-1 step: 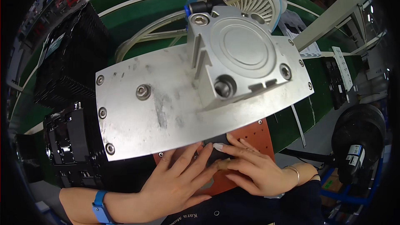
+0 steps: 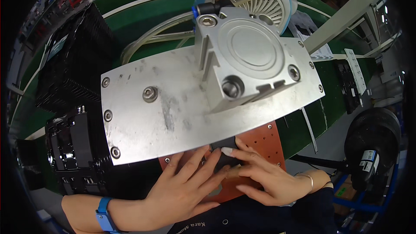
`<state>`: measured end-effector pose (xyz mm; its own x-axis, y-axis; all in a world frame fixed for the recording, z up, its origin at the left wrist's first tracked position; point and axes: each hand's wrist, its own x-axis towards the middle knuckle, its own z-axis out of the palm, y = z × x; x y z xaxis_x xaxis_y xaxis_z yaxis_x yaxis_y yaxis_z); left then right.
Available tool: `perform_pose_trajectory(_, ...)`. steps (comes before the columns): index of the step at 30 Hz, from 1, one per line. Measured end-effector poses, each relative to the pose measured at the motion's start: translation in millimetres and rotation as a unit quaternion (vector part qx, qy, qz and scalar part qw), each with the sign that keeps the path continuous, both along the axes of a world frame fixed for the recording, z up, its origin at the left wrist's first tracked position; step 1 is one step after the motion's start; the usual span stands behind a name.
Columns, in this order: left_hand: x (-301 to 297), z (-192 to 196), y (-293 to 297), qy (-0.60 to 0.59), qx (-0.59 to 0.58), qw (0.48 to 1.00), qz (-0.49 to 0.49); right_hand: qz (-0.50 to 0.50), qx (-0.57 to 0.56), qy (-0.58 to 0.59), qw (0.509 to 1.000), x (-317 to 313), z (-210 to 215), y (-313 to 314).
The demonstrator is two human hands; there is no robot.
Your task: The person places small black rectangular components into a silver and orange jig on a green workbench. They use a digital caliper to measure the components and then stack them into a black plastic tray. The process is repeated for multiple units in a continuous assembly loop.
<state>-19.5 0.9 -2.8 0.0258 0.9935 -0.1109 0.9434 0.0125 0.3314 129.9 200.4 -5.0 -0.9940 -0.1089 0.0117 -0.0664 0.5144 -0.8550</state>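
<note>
While the metal press plate (image 2: 182, 104) hangs over the near bench, head view: left hand (image 2: 182, 190) lies flat, fingers spread, and right hand (image 2: 264, 177) presses with fingers together on a small black part (image 2: 225, 158) seated on the brown base plate (image 2: 268, 141). Placement appears nearly finished; pressing seems undone.

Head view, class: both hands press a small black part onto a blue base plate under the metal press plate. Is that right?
Not quite. In the head view the base plate is reddish-brown, not blue. Both the left hand and right hand do press the small black part under the metal press plate.
</note>
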Motion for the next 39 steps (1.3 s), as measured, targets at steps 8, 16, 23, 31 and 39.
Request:
perform_pose_trajectory(8, -2, 2, 3, -0.04, 0.115, 0.993, 0.007, -0.187, -0.36, -0.168, 0.898, -18, 0, 19)
perform_pose_trajectory(16, -11, 13, 4, -0.434, 0.029, 0.867, 0.243, -0.161, -0.321, -0.044, 0.932, -3, -16, 4)
perform_pose_trajectory(23, -5, 22, -51, -0.549, 0.105, 0.755, 0.344, -0.036, -0.182, 0.065, 0.98, -35, -1, -42)
perform_pose_trajectory(31, -108, 39, -195, -0.161, 0.309, 0.745, 0.568, 0.101, 0.302, 0.445, 0.837, -142, 16, -100)
perform_pose_trajectory(39, -114, 13, -202, 0.046, 0.17, 0.795, 0.58, 0.115, 0.472, 0.488, 0.725, -222, -17, -153)
